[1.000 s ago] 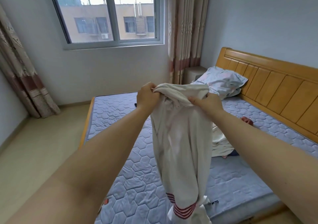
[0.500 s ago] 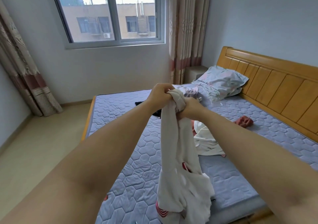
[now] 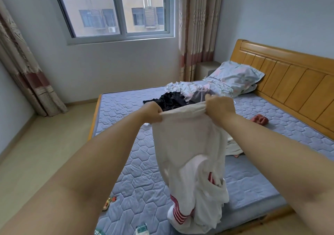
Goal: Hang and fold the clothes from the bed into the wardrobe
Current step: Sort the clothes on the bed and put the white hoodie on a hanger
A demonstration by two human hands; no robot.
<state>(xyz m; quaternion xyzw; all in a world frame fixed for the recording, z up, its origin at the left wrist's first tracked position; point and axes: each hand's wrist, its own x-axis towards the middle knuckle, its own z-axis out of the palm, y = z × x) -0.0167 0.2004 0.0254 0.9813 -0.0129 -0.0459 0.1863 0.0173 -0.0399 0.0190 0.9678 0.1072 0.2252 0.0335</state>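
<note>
A white garment (image 3: 188, 151) with red-striped cuffs hangs in the air over the bed (image 3: 126, 153). My left hand (image 3: 152, 112) pinches one end of its top edge and my right hand (image 3: 219, 106) grips the other end, so the edge is stretched between them. The garment's lower part bunches near the mattress. Behind my hands lie black clothes (image 3: 168, 100), a grey piece (image 3: 197, 95) and a floral piece (image 3: 182, 87). A cream garment (image 3: 234, 147) shows past my right forearm, and a red item (image 3: 260, 120) lies near the headboard.
A wooden headboard (image 3: 292, 83) runs along the right, with a floral pillow (image 3: 236, 78) against it. Window and curtains fill the far wall, and bare floor (image 3: 36, 148) lies left of the bed. Small packets (image 3: 142, 230) sit at the mattress's near edge. No wardrobe is in view.
My hands were close together on the bunched top of the white garment; they have moved apart and spread its top edge. The view now shows more of the clothes pile behind.
</note>
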